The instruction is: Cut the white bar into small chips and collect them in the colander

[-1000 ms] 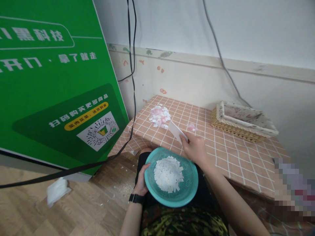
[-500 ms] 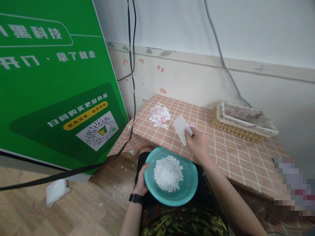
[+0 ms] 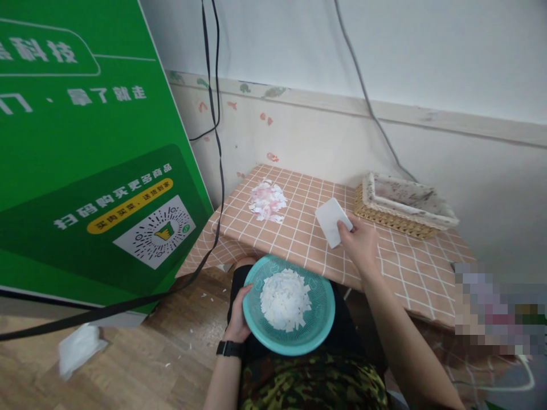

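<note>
Left hand (image 3: 238, 320) grips basin (image 3: 290, 346) near bench (image 3: 301, 208) front edge | right hand (image 3: 361, 242) pinches card (image 3: 330, 221) | bare gap to back-left scraps (image 3: 268, 200)

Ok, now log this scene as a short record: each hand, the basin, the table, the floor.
left hand: grips teal basin by its side
right hand: holds flat white card over table; contact unclear
basin contents: heap of white scraps
table: checked cloth, pink-and-white pile, lined wicker basket
floor: white bundle
</note>
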`<state>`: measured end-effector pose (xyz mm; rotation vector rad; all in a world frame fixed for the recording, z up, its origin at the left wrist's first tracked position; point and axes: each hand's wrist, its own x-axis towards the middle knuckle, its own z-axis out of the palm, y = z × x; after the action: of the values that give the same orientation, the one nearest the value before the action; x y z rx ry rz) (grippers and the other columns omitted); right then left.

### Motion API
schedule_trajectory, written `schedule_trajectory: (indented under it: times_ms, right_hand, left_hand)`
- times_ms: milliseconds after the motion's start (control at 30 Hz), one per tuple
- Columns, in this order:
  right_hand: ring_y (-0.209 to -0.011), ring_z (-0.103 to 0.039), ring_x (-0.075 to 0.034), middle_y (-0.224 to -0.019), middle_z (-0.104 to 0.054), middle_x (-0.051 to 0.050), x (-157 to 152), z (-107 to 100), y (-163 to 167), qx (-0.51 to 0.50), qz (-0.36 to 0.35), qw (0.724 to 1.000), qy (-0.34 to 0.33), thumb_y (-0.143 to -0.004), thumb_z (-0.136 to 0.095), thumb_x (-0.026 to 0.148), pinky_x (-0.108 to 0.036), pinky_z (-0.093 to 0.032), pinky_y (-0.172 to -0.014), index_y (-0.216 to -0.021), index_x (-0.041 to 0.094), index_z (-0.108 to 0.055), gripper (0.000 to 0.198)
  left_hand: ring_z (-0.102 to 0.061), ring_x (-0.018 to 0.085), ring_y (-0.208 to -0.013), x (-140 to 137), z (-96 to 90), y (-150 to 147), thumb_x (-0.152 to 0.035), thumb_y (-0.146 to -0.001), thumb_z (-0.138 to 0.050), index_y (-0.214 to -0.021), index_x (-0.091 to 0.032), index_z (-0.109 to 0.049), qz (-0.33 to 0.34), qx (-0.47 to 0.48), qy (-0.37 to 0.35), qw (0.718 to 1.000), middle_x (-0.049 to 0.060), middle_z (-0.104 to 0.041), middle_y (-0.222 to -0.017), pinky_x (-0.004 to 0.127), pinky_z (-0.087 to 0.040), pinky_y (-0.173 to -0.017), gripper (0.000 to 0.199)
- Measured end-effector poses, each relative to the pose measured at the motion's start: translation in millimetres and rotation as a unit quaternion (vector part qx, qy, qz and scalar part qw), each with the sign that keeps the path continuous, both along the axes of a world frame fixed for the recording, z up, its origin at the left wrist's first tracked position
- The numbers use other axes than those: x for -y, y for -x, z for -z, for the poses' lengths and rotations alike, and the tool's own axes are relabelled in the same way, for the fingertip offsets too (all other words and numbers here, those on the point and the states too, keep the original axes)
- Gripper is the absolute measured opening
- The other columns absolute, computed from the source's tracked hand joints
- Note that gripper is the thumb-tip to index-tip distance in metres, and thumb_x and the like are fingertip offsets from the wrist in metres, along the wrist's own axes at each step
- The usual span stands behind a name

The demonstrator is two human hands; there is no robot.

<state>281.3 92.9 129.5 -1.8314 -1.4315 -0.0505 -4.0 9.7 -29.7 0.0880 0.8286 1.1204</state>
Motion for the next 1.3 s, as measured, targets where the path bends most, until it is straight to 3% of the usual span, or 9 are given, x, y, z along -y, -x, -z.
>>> schedule_trajectory:
  times_ms: [133, 300, 467, 600, 700, 800, 933, 1033, 1300]
  right_hand:
    - [-0.058, -0.057, -0.020, -0.066, -0.065, -0.006, 2.9, -7.2, -28.3, -0.009, 0.027, 0.999, -0.031, -0.078, -0.048, 0.042, -0.027, -0.036, -0.052, -0.089, 0.013, -0.070, 0.037]
    - [-0.054, -0.053, -0.019, -0.059, -0.062, -0.006, -5.8, -7.4, -40.3, 0.099, 0.072, 0.992, -0.012, -0.079, -0.046, 0.040, -0.028, -0.031, -0.052, -0.086, 0.015, -0.071, 0.036]
    - [-0.058, -0.055, -0.020, -0.063, -0.065, -0.006, -17.0, -6.7, -41.0, 0.119, 0.014, 0.993, 0.002, -0.080, -0.047, 0.040, -0.028, -0.033, -0.054, -0.091, 0.019, -0.072, 0.034]
    - [-0.058, -0.056, -0.020, -0.067, -0.066, -0.006, -21.2, -17.1, -31.1, 0.063, -0.022, 0.997, -0.037, -0.082, -0.047, 0.043, -0.029, -0.037, -0.055, -0.096, 0.018, -0.070, 0.038]
    - [-0.061, -0.058, -0.018, -0.077, -0.068, -0.006, -27.5, -24.9, -10.0, 0.012, -0.135, 0.990, -0.046, -0.082, -0.047, 0.045, -0.028, -0.041, -0.056, -0.099, 0.018, -0.068, 0.038]
    - [-0.064, -0.060, -0.018, -0.081, -0.069, -0.006, -41.6, -27.0, 11.7, 0.026, -0.239, 0.970, -0.025, -0.083, -0.049, 0.043, -0.028, -0.042, -0.057, -0.096, 0.019, -0.068, 0.034]
    - [-0.062, -0.060, -0.020, -0.074, -0.069, -0.007, -65.4, -21.1, 22.8, 0.090, -0.249, 0.964, -0.014, -0.083, -0.049, 0.039, -0.030, -0.041, -0.057, -0.094, 0.019, -0.068, 0.029]
    - [-0.064, -0.061, -0.020, -0.077, -0.069, -0.006, -75.6, -15.0, 21.1, 0.076, -0.264, 0.961, -0.020, -0.083, -0.048, 0.038, -0.030, -0.041, -0.058, -0.094, 0.020, -0.067, 0.028]
    - [-0.063, -0.059, -0.018, -0.075, -0.067, -0.006, -75.5, -12.7, 8.5, 0.057, -0.337, 0.940, -0.010, -0.084, -0.048, 0.035, -0.028, -0.039, -0.058, -0.089, 0.019, -0.065, 0.024]
  left_hand:
    - [-0.067, 0.022, -0.072, -1.3, 4.8, -0.1, -0.029, -0.068, -0.067, -0.085, -0.013, -0.067, -0.003, -0.005, 0.003, 1.000, 0.006, -0.072, -0.079, 0.035, -0.049, -0.077, 0.024]
    - [-0.067, 0.023, -0.073, -2.6, 13.9, 1.8, -0.031, -0.069, -0.066, -0.086, -0.012, -0.066, 0.005, 0.011, 0.008, 1.000, 0.007, -0.072, -0.078, 0.038, -0.050, -0.078, 0.026]
    - [-0.067, 0.023, -0.073, -2.6, 12.2, 1.6, -0.030, -0.071, -0.065, -0.085, -0.012, -0.067, 0.007, 0.024, 0.008, 1.000, 0.007, -0.072, -0.076, 0.036, -0.050, -0.077, 0.023]
    - [-0.067, 0.021, -0.072, -2.5, 6.7, 0.9, -0.029, -0.072, -0.065, -0.084, -0.012, -0.068, 0.005, 0.023, 0.010, 1.000, 0.007, -0.072, -0.076, 0.034, -0.050, -0.077, 0.021]
    - [-0.067, 0.021, -0.074, -1.9, 3.1, 0.5, -0.028, -0.072, -0.065, -0.079, -0.012, -0.068, 0.004, 0.017, 0.013, 1.000, 0.007, -0.072, -0.074, 0.033, -0.049, -0.078, 0.018]
    - [-0.067, 0.022, -0.077, 0.1, 0.6, 0.2, -0.029, -0.073, -0.065, -0.079, -0.012, -0.068, -0.003, 0.023, 0.010, 1.000, 0.007, -0.073, -0.076, 0.033, -0.049, -0.078, 0.019]
    - [-0.066, 0.022, -0.078, 3.4, -1.0, -0.1, -0.031, -0.074, -0.064, -0.081, -0.011, -0.068, -0.001, 0.027, -0.003, 1.000, 0.008, -0.072, -0.076, 0.033, -0.049, -0.078, 0.022]
    - [-0.066, 0.023, -0.078, 4.7, -1.4, -0.3, -0.032, -0.074, -0.063, -0.081, -0.011, -0.068, -0.002, 0.029, -0.008, 1.000, 0.008, -0.072, -0.076, 0.033, -0.048, -0.078, 0.022]
    - [-0.066, 0.023, -0.074, 8.9, -2.8, -4.0, -0.032, -0.072, -0.063, -0.077, -0.012, -0.068, -0.010, 0.009, 0.006, 1.000, 0.007, -0.071, -0.069, 0.034, -0.048, -0.077, 0.021]
